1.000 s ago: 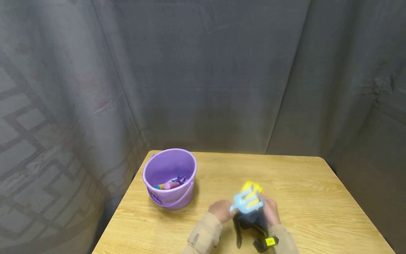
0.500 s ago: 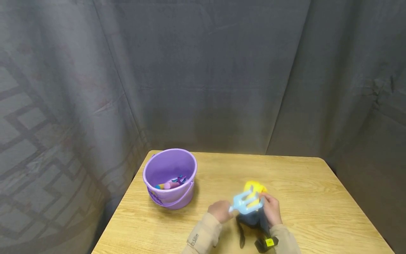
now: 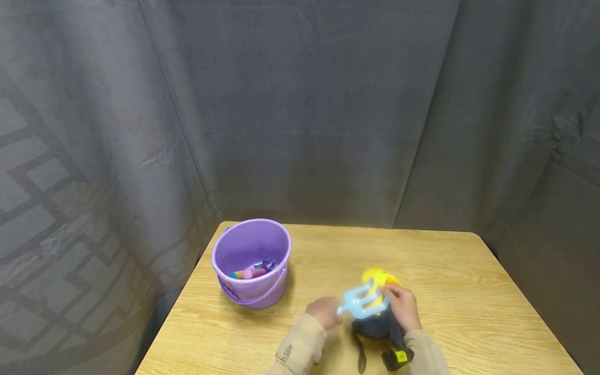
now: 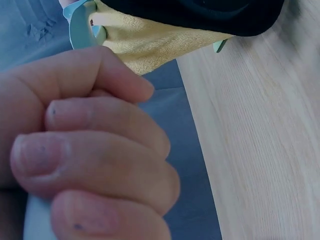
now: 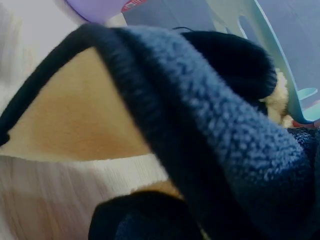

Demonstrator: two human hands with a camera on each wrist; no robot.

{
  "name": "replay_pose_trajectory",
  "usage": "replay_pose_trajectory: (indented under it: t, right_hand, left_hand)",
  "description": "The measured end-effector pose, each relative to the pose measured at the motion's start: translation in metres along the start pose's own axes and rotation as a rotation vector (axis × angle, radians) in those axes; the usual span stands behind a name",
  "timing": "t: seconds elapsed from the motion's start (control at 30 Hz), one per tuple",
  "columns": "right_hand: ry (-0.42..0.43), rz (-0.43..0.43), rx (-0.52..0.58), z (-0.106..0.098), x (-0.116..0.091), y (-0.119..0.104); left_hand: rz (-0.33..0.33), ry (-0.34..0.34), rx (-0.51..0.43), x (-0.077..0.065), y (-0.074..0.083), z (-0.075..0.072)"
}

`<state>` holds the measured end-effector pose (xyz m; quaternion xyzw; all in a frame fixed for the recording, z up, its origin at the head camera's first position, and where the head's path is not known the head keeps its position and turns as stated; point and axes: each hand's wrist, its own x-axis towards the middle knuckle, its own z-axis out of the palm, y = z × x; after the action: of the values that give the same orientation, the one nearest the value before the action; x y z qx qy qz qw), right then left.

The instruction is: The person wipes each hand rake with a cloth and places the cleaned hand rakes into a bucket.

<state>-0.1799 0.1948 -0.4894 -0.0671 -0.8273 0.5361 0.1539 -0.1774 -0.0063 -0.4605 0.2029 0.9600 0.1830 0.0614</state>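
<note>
Head view: in the left hand (image 3: 323,312) the toy fork (image 3: 354,305) is gripped by its handle, long axis directed rightward, tines near the right hand (image 3: 404,308), by which a yellow-and-dark cloth (image 3: 372,327) is pinched beneath the tines. Purple bucket (image 3: 246,244) is seen on the counter (image 3: 483,302), left of both hands.

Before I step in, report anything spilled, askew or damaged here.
Nothing stands out: the purple bucket stands upright with items inside, the left hand holds the light-blue fork, and the right hand holds the yellow-and-dark soft item.
</note>
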Motion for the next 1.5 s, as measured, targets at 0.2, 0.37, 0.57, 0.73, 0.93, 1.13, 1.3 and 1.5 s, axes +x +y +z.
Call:
replay_pose_trajectory:
  t: [0.2,0.37,0.57,0.73,0.93,1.13,1.3,1.5]
  right_hand:
    - [0.0,0.015,0.0,-0.004,0.001,0.001]
    - [0.02,0.01,0.014,-0.005,0.001,0.0]
    - [0.104,0.022,0.029,-0.005,-0.001,-0.001]
    - [0.232,0.13,0.106,-0.006,-0.003,-0.001]
    - [0.401,0.236,0.35,-0.012,-0.005,-0.001]
    - [0.459,0.237,0.496,-0.015,-0.004,0.002]
    - [0.458,0.251,0.514,-0.013,-0.003,0.005]
    - [0.438,0.258,0.511,-0.011,-0.006,0.009]
  left_hand:
    - [-0.003,-0.005,-0.008,0.0,-0.001,0.002]
    - [-0.008,-0.016,-0.004,0.001,-0.002,0.004]
    - [0.01,0.001,0.007,0.003,-0.004,0.006]
    - [0.03,0.012,-0.007,0.0,-0.006,0.0]
    - [0.039,0.051,-0.012,0.001,-0.01,-0.011]
    - [0.016,0.05,-0.041,0.001,-0.01,-0.024]
    - [0.042,0.075,-0.058,-0.001,-0.011,-0.033]
    - [0.027,0.095,-0.066,-0.006,-0.011,-0.055]
